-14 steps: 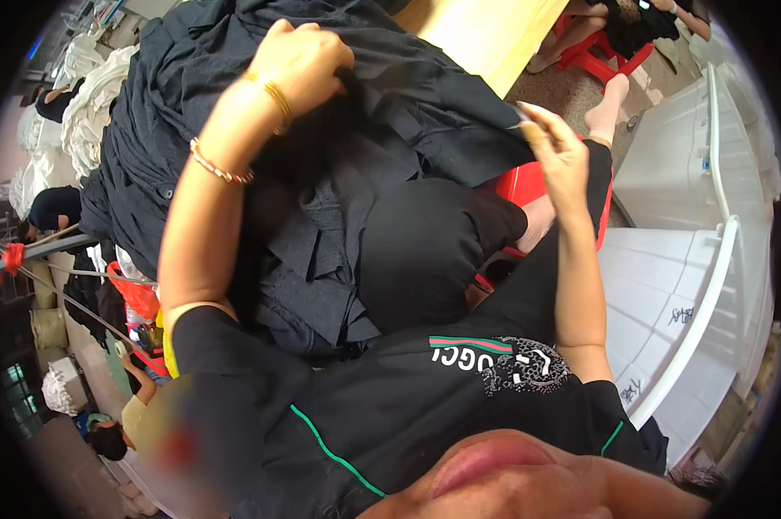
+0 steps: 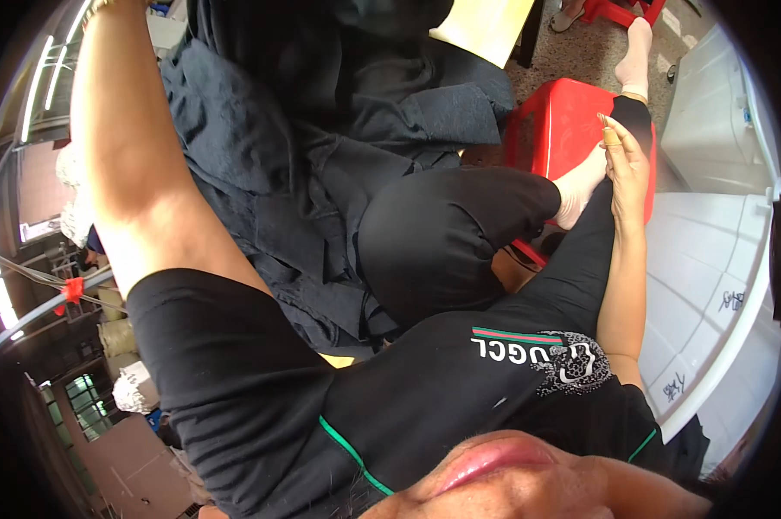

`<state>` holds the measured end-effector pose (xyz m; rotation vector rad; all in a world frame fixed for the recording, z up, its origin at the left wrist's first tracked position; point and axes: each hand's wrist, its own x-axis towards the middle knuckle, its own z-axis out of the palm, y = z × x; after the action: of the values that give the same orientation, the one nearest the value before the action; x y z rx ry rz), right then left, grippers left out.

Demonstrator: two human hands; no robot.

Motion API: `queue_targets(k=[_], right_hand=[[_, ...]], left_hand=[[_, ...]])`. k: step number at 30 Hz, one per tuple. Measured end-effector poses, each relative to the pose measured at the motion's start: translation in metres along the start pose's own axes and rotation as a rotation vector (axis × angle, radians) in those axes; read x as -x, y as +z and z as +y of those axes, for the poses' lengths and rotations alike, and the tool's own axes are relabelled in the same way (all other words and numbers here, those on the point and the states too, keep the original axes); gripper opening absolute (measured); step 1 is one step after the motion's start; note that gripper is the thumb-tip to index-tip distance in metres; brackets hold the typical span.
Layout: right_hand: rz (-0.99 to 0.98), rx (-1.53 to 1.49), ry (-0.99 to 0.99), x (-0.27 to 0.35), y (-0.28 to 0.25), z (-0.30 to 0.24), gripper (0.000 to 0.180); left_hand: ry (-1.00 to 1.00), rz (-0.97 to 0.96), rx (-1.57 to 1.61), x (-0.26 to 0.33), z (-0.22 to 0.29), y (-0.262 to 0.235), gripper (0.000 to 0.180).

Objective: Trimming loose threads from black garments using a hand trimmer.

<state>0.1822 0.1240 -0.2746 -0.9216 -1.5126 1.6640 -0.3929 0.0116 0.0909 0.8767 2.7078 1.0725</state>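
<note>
Head view: dark cloth (image 2: 330,130) lies at eleven o'clock; my left hand reaches past ten, its grip out of view. At two, my right hand (image 2: 626,164) has fingertips together — steadiness seems called for.

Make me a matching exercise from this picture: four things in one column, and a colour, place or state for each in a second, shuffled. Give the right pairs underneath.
Column one
1. Right hand
2. Cloth
3. Near stool
4. Table

Column two
A. Pale yellow, at the top edge of the picture
B. Dark, heaped in loose folds
C. Half curled
D. Bright red

Right pairs: 1-C, 2-B, 3-D, 4-A
</note>
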Motion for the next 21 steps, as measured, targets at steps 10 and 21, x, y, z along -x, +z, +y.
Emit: queue_targets(k=[10,21], right_hand=[[-0.054,0.039,0.043,0.007,0.004,0.021,0.032],[-0.051,-0.001,0.030,0.009,-0.002,0.036,0.031]], left_hand=[[0.076,-0.574,0.095,0.084,-0.064,0.022,0.031],[0.378,-1.230,-0.224,0.225,0.022,0.031,0.020]])
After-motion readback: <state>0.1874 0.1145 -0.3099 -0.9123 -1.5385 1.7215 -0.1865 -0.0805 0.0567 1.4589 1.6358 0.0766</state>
